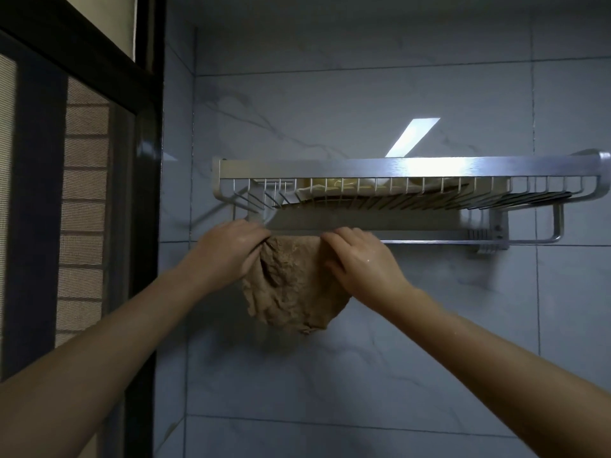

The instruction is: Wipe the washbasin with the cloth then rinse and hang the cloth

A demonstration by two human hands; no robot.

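A wet brown cloth (292, 289) hangs crumpled in front of the tiled wall, its top edge level with the lower bar (429, 241) of a metal wall rack (396, 166). My left hand (228, 251) pinches the cloth's top left corner. My right hand (358, 259) grips the top right corner, wet drops on its back. Whether the cloth lies over the bar or just in front of it is hidden by my hands. The washbasin is out of view.
The rack's wire shelf (529, 190) holds a pale folded cloth (347, 186). Grey marble-look tiles (363, 375) cover the wall. A dark window frame (148, 226) with a mesh screen stands close on the left.
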